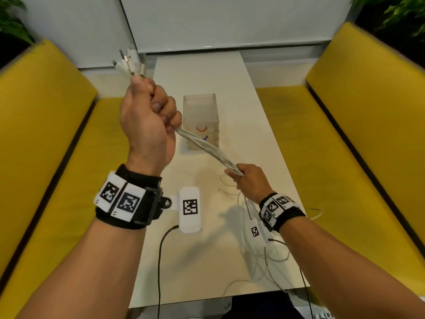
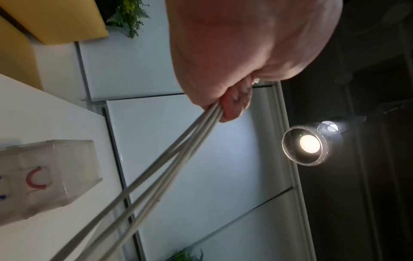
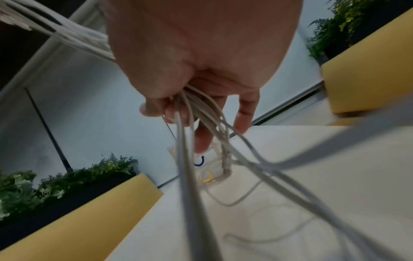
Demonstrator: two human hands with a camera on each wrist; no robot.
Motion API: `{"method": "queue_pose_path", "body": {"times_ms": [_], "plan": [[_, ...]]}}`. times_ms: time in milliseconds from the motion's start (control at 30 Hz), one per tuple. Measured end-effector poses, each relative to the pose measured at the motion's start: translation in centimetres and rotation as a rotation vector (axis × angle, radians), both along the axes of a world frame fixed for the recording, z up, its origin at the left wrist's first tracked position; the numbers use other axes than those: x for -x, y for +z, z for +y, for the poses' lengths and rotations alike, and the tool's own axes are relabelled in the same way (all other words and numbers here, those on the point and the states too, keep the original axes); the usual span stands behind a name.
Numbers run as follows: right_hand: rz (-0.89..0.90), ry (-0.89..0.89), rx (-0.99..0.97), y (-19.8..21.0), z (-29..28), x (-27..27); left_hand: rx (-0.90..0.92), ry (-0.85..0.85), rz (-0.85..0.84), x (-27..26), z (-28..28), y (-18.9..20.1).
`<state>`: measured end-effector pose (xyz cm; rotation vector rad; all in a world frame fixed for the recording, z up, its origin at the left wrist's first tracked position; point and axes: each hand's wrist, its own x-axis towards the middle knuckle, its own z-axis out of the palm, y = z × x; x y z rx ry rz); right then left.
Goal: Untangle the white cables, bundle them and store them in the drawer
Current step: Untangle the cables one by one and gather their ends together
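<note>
Several white cables (image 1: 207, 147) run taut between my two hands above the white table (image 1: 230, 88). My left hand (image 1: 149, 113) is raised and fisted around them, with the plug ends (image 1: 131, 62) sticking out above it. Lower and to the right, my right hand (image 1: 243, 178) grips the same bundle; the loose tails (image 1: 264, 254) hang down and trail over the table's near right. In the left wrist view the cables (image 2: 156, 167) leave my left hand (image 2: 225, 106) downward. In the right wrist view cables (image 3: 201, 123) pass through my right hand (image 3: 190, 98). The translucent drawer unit (image 1: 201, 123) stands mid-table, drawers closed.
Yellow bench seats (image 1: 46, 134) flank the table on both sides, the right one (image 1: 368, 111) likewise. A white wall panel (image 1: 207, 24) closes the far end. Plants (image 1: 395, 12) sit behind the benches. Black wrist-camera leads (image 1: 161, 261) hang at the near edge.
</note>
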<state>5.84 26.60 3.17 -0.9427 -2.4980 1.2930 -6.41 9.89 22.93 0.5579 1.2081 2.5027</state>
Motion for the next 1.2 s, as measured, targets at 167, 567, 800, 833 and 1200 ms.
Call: {"method": "queue_pose_path", "body": {"times_ms": [167, 567, 800, 833, 1200], "plan": [[0.239, -0.291, 0.328, 4.0, 0.2, 1.5, 0.075, 0.095, 0.051, -0.9, 0.7, -0.5], [1.130, -0.194, -0.012, 22.3, 0.2, 2.2, 0.001, 0.147, 0.090, -0.2, -0.3, 1.2], [0.733, -0.137, -0.255, 11.1, 0.1, 2.5, 0.092, 0.146, 0.017, 0.1, -0.4, -2.5], [0.592, -0.114, -0.265, 8.3, 0.2, 2.4, 0.111, 0.142, -0.003, 0.2, -0.4, -3.4], [-0.553, 0.389, -0.483, -4.3, 0.1, -0.2, 0.244, 0.153, -0.111, 0.7, -0.1, -9.9]]}}
